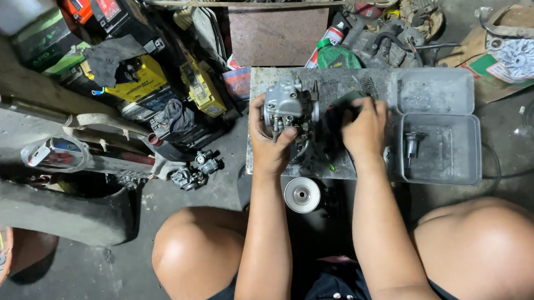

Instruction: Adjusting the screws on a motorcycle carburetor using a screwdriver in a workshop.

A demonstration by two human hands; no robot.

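View from above of a seated person working over a small grey work slab (336,82), its surface mottled and scuffed, set on the floor ahead of the bare knees. Both forearms run forward from the lower edge of the view, roughly parallel, with wrists nearly straight. The left hand (270,145) is clasped around a carburetor (289,109), a cast-metal body of dull silver with lobed, irregular contours and small protruding fittings; the thumb and fingers wrap its lower left side, holding it upright near the slab's left half. The right hand (366,129) lies just right of the carburetor, knuckles up, fingers curled down onto a dark green tool or rag (344,106); its exact kind cannot be told, and whether the fingers pinch it or merely press on it cannot be told. To the right of the slab, touching its edge, stands an open grey metal box (439,126), rectangular, dented and dusty, with a small dark funnel-shaped part (413,143) in its lower tray. Just below the slab's near edge, between the forearms, lies a round silver disc (301,194) with a central hole. Left of the slab, on the concrete floor, rests a second small carburetor (196,170), dark and greasy, and farther left yellow boxes (203,86).
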